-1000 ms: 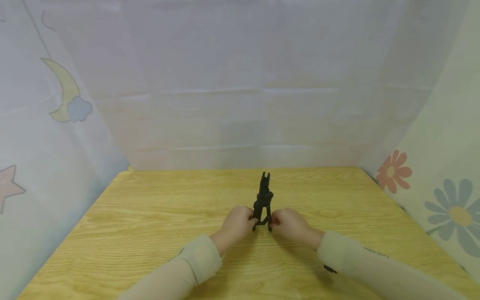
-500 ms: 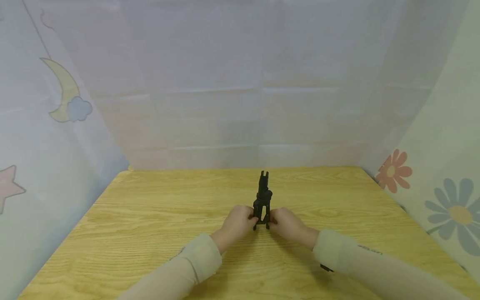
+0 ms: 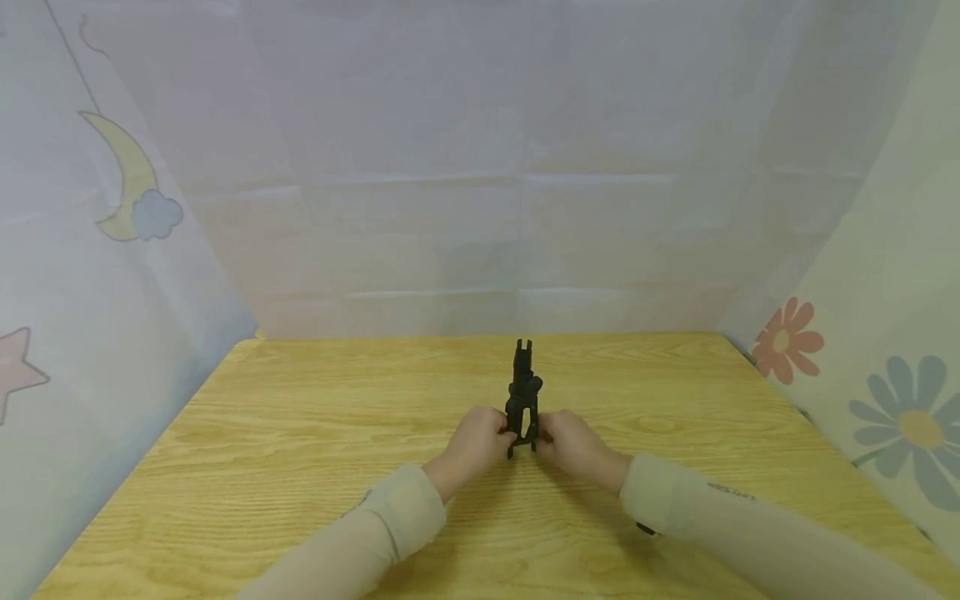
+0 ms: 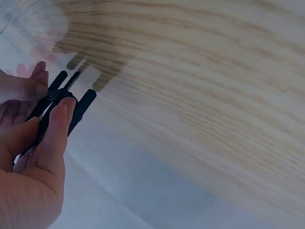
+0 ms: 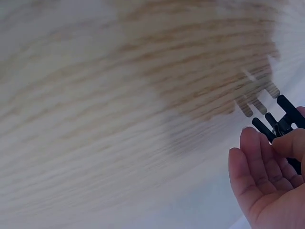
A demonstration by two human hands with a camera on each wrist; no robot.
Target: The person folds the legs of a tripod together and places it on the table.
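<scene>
A black folding stand (image 3: 525,387) stands up between my two hands near the middle of the table, with two prongs at its top and two legs at its bottom. My left hand (image 3: 476,442) pinches its left leg between thumb and fingers. On the other side, my right hand (image 3: 572,442) pinches the right leg. In the left wrist view, thumb and index finger hold one black bar of the stand (image 4: 82,114). The right wrist view has the stand (image 5: 286,125) partly hidden behind the right thumb and fingers.
The wooden table (image 3: 337,400) reaches back to a pale cloth backdrop (image 3: 480,208). Patterned side walls with a moon (image 3: 131,167) and flowers (image 3: 918,429) flank it. A small dark object (image 3: 645,528) shows under the right cuff.
My right hand has moved slightly left, and the stand's legs are closer together. The stand's top has shifted a little left and is more upright. My left hand has barely moved.
</scene>
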